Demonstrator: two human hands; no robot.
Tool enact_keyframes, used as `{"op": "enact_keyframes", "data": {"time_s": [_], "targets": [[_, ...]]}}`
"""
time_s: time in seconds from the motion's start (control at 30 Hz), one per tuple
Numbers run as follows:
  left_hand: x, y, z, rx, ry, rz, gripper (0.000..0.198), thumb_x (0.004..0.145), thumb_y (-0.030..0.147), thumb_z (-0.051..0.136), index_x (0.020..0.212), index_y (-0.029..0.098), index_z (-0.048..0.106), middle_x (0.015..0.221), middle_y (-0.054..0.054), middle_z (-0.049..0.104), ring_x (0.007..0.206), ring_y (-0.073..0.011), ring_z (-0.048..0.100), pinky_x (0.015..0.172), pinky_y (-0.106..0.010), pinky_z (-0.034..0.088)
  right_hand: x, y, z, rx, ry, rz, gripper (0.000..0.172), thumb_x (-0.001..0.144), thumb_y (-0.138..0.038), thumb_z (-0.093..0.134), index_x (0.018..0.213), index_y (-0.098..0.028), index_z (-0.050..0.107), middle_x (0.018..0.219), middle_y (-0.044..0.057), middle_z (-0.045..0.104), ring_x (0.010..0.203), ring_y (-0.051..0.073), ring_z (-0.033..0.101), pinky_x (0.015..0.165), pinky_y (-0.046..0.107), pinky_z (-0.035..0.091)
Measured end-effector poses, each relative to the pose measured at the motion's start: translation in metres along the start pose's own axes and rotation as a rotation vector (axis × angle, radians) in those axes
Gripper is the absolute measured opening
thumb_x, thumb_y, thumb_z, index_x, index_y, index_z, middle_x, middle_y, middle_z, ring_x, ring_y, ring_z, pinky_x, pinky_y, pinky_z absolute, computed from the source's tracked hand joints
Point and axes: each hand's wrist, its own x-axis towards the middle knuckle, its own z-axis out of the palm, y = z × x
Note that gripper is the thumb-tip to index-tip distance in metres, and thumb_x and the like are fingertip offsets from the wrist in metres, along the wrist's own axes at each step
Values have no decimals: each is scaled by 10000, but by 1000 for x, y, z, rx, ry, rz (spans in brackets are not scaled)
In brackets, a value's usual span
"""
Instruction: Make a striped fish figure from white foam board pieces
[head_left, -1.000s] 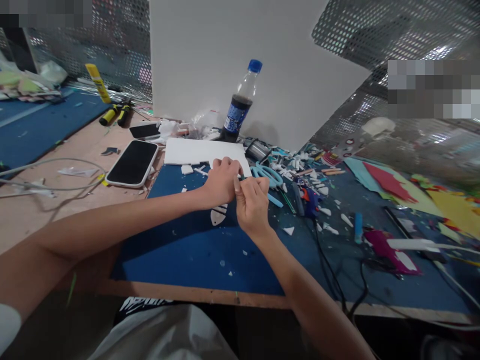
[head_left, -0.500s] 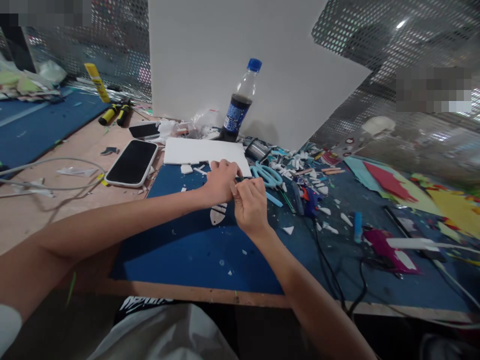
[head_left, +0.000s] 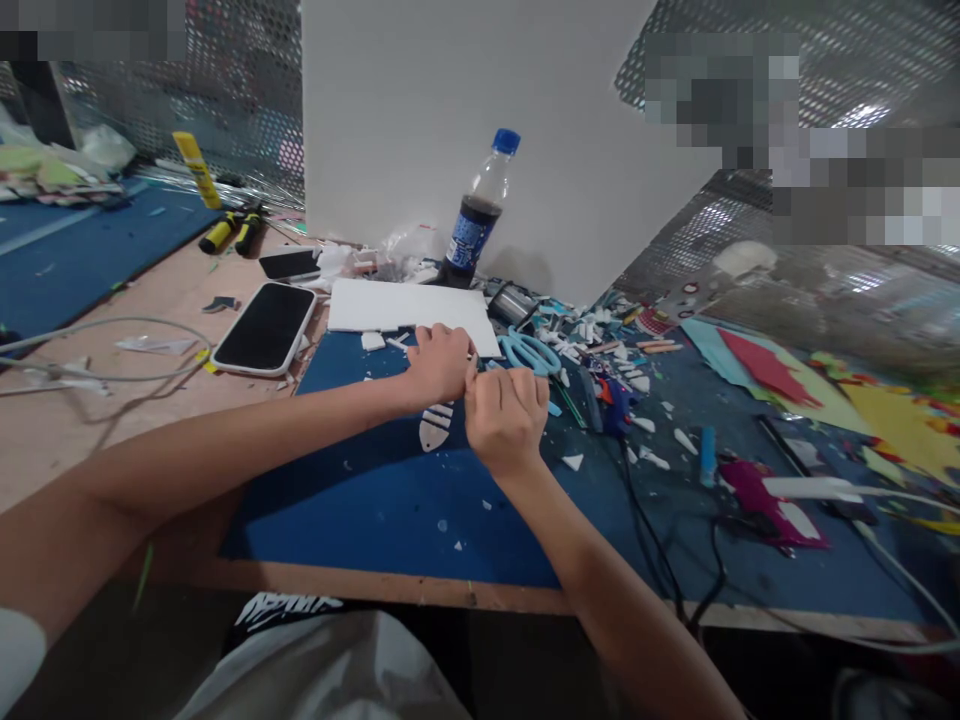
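My left hand (head_left: 440, 367) is closed, its fingers bent down at the near edge of a white foam board (head_left: 405, 303). Right beside it, my right hand (head_left: 507, 415) is curled into a fist, thumb side against the left fingertips. Whatever is pinched between them is too small and covered to name. Below my left hand, a pale fish-shaped piece (head_left: 434, 430) with dark slits lies on the blue mat (head_left: 390, 500); its upper end is hidden under that hand. Light-blue scissors (head_left: 531, 352) rest just beyond my right hand.
A cola bottle (head_left: 472, 215) stands behind the board, before a large white panel (head_left: 450, 80). A phone (head_left: 266, 327) lies at left. To the right are white scraps (head_left: 592, 325), a blue glue gun (head_left: 616, 405) with a black cable, and coloured paper (head_left: 772, 370).
My right hand has rolled over and shifted slightly right, showing more of its knuckles. My left hand has barely moved. The view has tilted a little.
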Motion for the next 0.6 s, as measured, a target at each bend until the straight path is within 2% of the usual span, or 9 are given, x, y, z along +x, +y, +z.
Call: {"op": "enact_keyframes", "data": {"time_s": [0.17, 0.23, 0.37, 0.5, 0.6], "targets": [[-1, 4, -6, -12, -28, -21, 180, 810, 267, 519, 964, 185, 562, 1122, -150, 500, 1059, -348, 376, 782, -477, 389, 1, 1, -1, -151, 101, -74, 340, 935, -189, 450, 604, -225, 382, 538, 3, 419, 589, 178, 369, 614, 360, 221], [0, 4, -6, -19, -27, -24, 186, 797, 274, 532, 957, 183, 562, 1126, -154, 494, 1070, -357, 367, 792, -494, 386, 1, 3, -1, -125, 85, -55, 329, 936, -188, 438, 612, -224, 396, 544, 5, 421, 596, 181, 382, 619, 359, 222], [2, 3, -4, -41, -37, -16, 180, 739, 205, 541, 918, 212, 556, 1090, -118, 502, 1059, -342, 374, 785, -497, 402, 2, 10, -3, 56, -12, 129, 334, 959, -251, 374, 626, -231, 391, 565, 20, 412, 637, 204, 429, 636, 361, 243], [2, 4, -7, -77, -79, -29, 226, 693, 148, 536, 910, 204, 558, 1063, -117, 501, 1059, -343, 394, 786, -483, 420, 1, 19, -2, 204, 62, 255, 357, 968, -329, 342, 620, -246, 343, 567, 22, 396, 640, 211, 447, 633, 357, 306], [1, 7, -15, -126, -128, 1, 234, 724, 172, 515, 951, 202, 558, 1040, -111, 516, 1047, -322, 428, 800, -453, 439, 0, 24, 0, 390, 55, 353, 354, 976, -360, 310, 645, -246, 363, 589, 19, 441, 637, 194, 477, 618, 335, 364]]}}
